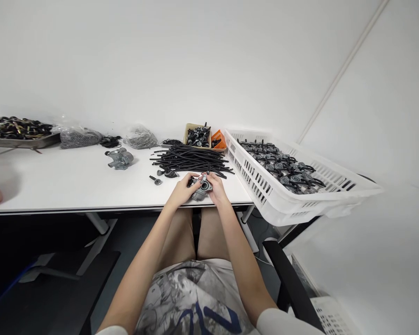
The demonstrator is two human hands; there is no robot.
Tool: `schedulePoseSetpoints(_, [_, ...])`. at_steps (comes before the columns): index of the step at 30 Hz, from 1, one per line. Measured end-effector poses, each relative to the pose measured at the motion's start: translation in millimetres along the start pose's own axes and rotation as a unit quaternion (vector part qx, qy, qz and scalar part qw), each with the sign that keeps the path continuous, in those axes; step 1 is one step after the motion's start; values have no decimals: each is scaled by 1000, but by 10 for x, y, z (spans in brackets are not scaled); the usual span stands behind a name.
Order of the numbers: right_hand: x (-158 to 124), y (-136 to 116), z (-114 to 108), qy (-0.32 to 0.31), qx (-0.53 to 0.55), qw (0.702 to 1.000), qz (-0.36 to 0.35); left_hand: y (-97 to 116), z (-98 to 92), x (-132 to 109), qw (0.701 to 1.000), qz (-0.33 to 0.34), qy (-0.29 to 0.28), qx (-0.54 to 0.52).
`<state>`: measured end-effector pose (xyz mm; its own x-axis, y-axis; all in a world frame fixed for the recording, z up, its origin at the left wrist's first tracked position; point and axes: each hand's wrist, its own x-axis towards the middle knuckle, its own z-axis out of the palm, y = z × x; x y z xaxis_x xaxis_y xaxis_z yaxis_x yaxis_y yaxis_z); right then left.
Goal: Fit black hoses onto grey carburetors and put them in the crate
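Fingers of your left hand (181, 191) and right hand (216, 188) grip the metal body (199, 195); steady it from both sides.

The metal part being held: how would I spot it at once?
Find the white table, then the pile of black tubes on it. Just nearer the camera, the left hand and right hand hold a grey metal part with a round opening; no other is held.
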<state>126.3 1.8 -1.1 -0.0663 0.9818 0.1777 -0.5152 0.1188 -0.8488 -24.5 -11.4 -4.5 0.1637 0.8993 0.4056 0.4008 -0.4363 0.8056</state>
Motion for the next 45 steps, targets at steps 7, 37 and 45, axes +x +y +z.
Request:
schedulePoseSetpoints(7, [-41, -48, 13, -6, -13, 1000, -5, 14, -7, -9, 1000, -3, -1, -2])
schedulePoseSetpoints(37, [-21, -6, 30, 16, -2, 1000, -12, 11, -8, -6, 1000, 1, -6, -4])
schedulePoseSetpoints(45, [-8, 21, 15, 13, -11, 1000, -24, 47, -1, -31, 1000, 0, 3, 0])
